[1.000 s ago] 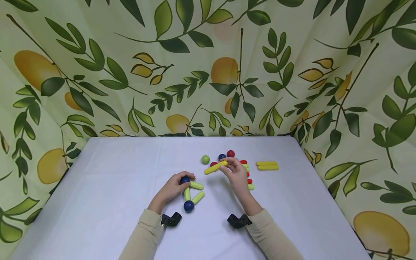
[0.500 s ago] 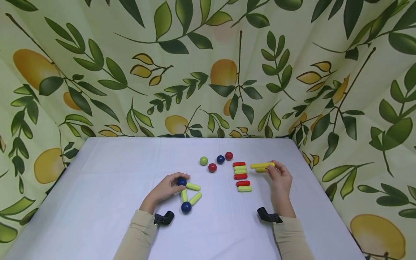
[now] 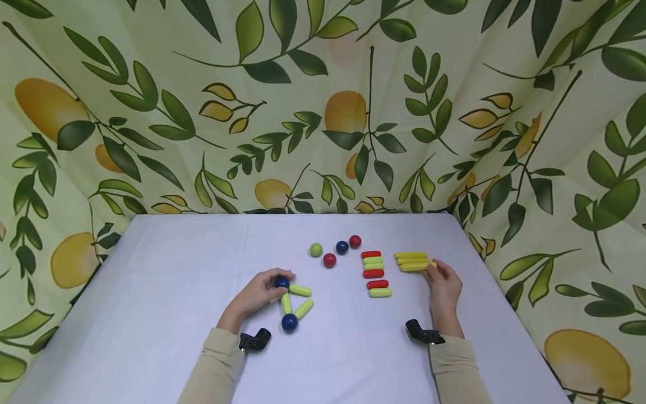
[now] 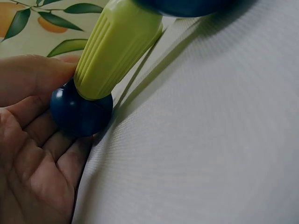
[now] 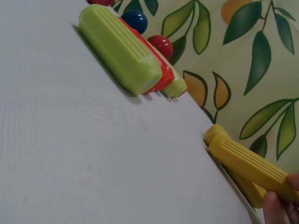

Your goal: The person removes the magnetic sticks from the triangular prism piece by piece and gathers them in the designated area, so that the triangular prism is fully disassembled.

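Note:
My left hand (image 3: 257, 292) holds a blue ball (image 4: 79, 112) between thumb and fingers. Green rods (image 3: 300, 290) join onto that ball, and one of them runs down to a second blue ball (image 3: 289, 322), from which another green rod (image 3: 304, 308) slants up. Over at the right, my right hand (image 3: 445, 286) pinches the end of a yellow rod (image 5: 250, 165) with thumb and fingertips. This rod lies just in front of two more yellow rods (image 3: 410, 255), nearly parallel to them.
A column of short red and green rods (image 3: 373, 274) lies between the hands. Behind it are loose balls: a green one (image 3: 315, 249), a blue one (image 3: 342, 247) and two red ones (image 3: 330, 260). A leaf-patterned curtain (image 3: 303, 140) hangs behind the white table (image 3: 176, 269).
My right hand has carried the yellow rod from near the middle to the right and lowered it in front of the other two yellow rods. My left hand keeps its hold on the ball.

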A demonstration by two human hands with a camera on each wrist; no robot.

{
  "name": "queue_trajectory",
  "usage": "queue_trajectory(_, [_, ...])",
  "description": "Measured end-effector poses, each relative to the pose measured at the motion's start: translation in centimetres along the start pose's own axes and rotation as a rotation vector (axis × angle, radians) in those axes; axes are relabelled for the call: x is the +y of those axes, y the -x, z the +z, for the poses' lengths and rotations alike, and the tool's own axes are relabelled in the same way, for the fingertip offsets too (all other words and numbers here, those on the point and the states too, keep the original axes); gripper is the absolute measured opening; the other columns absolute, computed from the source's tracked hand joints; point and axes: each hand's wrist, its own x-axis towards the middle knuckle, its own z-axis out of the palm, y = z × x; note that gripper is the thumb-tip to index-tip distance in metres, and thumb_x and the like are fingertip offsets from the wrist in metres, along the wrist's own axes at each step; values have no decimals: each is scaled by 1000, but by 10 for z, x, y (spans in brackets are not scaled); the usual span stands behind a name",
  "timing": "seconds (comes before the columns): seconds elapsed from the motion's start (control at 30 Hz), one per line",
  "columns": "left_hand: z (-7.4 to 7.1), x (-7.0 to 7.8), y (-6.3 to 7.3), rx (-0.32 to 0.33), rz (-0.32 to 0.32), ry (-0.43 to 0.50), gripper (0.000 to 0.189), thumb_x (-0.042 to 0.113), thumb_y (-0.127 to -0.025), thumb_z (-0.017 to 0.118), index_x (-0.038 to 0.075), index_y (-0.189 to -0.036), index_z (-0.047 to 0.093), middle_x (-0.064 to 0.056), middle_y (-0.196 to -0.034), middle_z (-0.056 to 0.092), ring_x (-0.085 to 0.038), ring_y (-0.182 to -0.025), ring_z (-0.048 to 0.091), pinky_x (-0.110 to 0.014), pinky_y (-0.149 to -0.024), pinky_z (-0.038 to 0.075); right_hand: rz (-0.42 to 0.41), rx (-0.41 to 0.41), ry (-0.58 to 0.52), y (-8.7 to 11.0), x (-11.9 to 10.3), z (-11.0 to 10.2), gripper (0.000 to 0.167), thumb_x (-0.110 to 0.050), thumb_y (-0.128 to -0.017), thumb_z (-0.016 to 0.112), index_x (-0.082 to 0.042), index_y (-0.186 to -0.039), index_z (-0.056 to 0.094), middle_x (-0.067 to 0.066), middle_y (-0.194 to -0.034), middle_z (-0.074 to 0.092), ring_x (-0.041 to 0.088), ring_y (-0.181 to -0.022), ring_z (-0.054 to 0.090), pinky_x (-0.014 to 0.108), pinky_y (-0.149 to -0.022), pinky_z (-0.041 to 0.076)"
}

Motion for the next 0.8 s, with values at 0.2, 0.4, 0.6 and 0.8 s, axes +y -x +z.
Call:
queue_trajectory(0.2, [-2,5,1,-17,6,16,32,7,-91,61,1,-122,58,-16,-128,58,-33,-132,42,-47,-111,30,-96,81,340,-1,6,-1,37,-21,-93,57,-5,-127,59,8,-112,59,5,-90,52,3,-66,43])
queue_trajectory(0.4, [0,7,1,-12,-10,18,32,1,-91,57,-4,-123,56,-21,-129,57,-36,-133,41,-48,-111,29,-142,83,439,-2,9,-2,40,-19,-93,54,-3,-129,57,17,-123,61,22,-107,56,11,-74,40])
queue_trajectory(0.6, [1,12,2,-11,-21,29,32,1,-91,58,-3,-122,56,-19,-129,57,-35,-132,41,-46,-112,29,-172,70,408,6,5,2,42,-16,-94,49,-4,-134,52,19,-134,52,30,-123,50,39,-99,46])
queue_trajectory(0.8, [-1,-1,0,-5,-22,43,32,6,-91,60,1,-123,58,-16,-130,57,-31,-133,42,-42,-112,29,-300,-9,325,33,-12,21,39,-8,-93,50,-5,-131,53,14,-138,49,30,-129,44,45,-106,40])
